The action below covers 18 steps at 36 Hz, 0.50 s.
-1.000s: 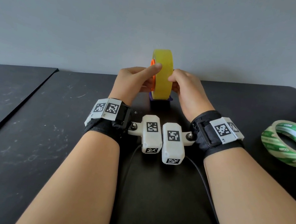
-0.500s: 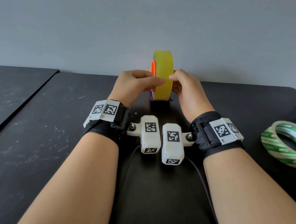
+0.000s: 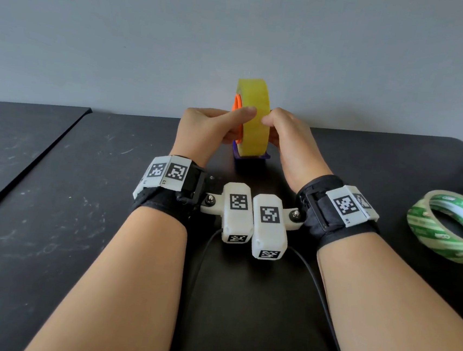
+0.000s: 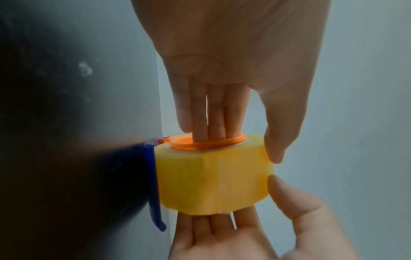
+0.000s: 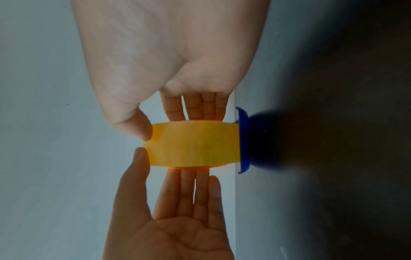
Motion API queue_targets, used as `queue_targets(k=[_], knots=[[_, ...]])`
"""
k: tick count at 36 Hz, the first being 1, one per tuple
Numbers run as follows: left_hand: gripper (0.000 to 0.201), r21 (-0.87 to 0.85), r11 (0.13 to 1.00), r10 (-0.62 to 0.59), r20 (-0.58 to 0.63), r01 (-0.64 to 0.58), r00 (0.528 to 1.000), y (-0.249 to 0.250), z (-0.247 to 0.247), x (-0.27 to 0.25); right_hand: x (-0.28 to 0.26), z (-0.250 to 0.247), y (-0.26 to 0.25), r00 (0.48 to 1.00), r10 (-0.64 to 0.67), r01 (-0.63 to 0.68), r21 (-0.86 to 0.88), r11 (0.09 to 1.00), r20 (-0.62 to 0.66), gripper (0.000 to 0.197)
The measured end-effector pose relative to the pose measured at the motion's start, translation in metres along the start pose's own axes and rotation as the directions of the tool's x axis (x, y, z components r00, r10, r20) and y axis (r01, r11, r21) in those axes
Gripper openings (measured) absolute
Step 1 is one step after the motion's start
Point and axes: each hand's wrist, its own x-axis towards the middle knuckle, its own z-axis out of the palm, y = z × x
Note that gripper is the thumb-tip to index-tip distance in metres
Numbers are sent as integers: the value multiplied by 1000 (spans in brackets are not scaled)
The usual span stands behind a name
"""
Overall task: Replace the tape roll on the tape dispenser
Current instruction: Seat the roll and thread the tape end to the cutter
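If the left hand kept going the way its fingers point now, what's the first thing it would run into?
The left hand points its fingers into the orange core of the yellow tape roll. Pushing on, they would probably meet the right hand flat against the roll's far side, though the core's inside is hidden.

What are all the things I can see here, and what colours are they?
yellow translucent tape roll: one, yellow, upright at the table's far middle, between both hands.
orange plastic hub: one, orange, in the yellow roll's core, sticking out on its left side.
blue plastic dispenser base: one, blue-purple, under the yellow roll.
green-and-white printed tape roll: one, lying at the table's right edge.
black table: one, black, scuffed.
grey wall: one, behind the table.
left hand: one, grips the yellow roll.
right hand: one, grips the yellow roll.
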Motion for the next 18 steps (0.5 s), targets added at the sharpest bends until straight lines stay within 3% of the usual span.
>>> queue_targets(k=[10, 18], knots=[[39, -8, 1000, -23, -2, 23, 1000, 0, -1, 1, 3, -3, 5, 997, -50, 47, 50, 998, 60, 3], [30, -4, 999, -46, -19, 46, 999, 0, -1, 3, 4, 0, 6, 1000, -16, 17, 22, 1000, -14, 17]])
